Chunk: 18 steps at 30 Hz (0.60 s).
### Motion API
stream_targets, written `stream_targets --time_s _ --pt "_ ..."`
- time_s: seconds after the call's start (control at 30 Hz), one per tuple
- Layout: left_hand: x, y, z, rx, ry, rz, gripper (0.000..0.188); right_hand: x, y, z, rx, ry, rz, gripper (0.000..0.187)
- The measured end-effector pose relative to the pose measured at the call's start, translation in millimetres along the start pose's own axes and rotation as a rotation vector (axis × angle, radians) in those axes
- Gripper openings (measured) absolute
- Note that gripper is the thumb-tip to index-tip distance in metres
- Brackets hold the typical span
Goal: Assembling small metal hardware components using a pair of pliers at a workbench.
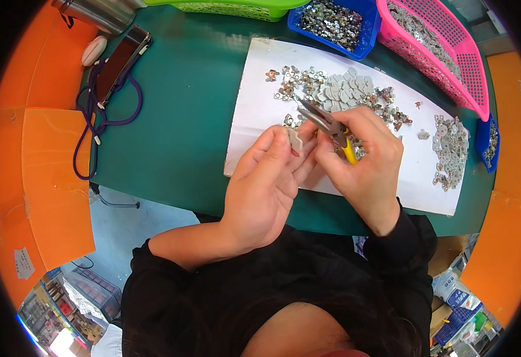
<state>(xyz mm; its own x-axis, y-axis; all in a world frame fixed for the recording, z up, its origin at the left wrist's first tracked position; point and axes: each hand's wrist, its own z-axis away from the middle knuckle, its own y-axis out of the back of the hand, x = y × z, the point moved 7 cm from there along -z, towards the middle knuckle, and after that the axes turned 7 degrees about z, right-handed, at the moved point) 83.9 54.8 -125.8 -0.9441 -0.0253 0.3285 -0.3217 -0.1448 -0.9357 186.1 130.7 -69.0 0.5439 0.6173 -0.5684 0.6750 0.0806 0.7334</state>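
My left hand (263, 184) pinches a small pale grey plate (295, 141) with a stepped edge between thumb and fingers. My right hand (367, 157) is wrapped round pliers (326, 123) with yellow handles. Their jaws point up and left, above the left hand's fingertips and just beside the plate. Whether the jaws grip anything is too small to tell. Beyond the hands, on a white board (251, 119), lie a heap of similar grey plates (346, 89) and scattered small metal clips (296, 80). A pile of flat metal pieces (451, 152) lies at the board's right.
A blue tray (364, 44) of small metal parts and a pink basket (474, 89) of metal pieces stand at the back right. A small blue tray (487, 160) sits at the right edge. Far left are a phone (120, 65) with a purple cord and a metal cup (102, 13).
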Motion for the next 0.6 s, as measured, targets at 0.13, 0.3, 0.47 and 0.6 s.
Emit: stream_targets --time_s 0.13,0.3,0.47,0.6 --pt "2.9 3.3 -2.1 0.164 0.077 0.094 0.022 3.0 4.8 -1.8 -0.014 0.034 -0.103 0.015" --pt "15.7 9.8 -15.4 0.164 0.040 0.034 0.024 18.7 26.9 -6.3 0.073 -0.109 -0.188 0.013" --pt "16.9 2.5 -13.3 0.139 0.150 0.049 0.027 15.7 26.7 2.2 -0.030 0.047 -0.124 0.022" --pt "5.5 -3.1 -6.5 0.118 0.267 0.036 0.028 -6.6 17.8 6.6 0.017 0.238 0.093 0.035"
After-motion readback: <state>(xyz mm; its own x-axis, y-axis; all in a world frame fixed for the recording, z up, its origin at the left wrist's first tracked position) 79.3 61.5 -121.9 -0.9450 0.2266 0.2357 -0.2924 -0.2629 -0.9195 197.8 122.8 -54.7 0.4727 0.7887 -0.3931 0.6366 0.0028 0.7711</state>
